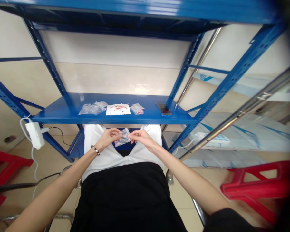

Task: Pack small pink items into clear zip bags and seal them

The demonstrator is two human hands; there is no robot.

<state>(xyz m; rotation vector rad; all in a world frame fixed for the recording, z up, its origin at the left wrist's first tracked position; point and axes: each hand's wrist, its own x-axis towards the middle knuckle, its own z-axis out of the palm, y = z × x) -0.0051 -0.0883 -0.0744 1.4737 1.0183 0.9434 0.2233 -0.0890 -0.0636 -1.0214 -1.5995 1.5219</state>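
Observation:
Over my lap, just in front of the shelf edge, a small clear plastic bag is stretched between my two hands. My left hand, with a beaded bracelet on its wrist, pinches the bag's left side, where some pink shows. The fingertips of my right hand are closed on its right edge. On the blue shelf lie clear bags at the left and a white sheet with small reddish pieces on it. Right of the sheet is another clear bag with pink bits inside.
A dark phone-like object, partly blurred out, lies at the shelf's right. Blue uprights and an upper shelf frame the space. A white power strip hangs at the left. Red stools stand at both sides.

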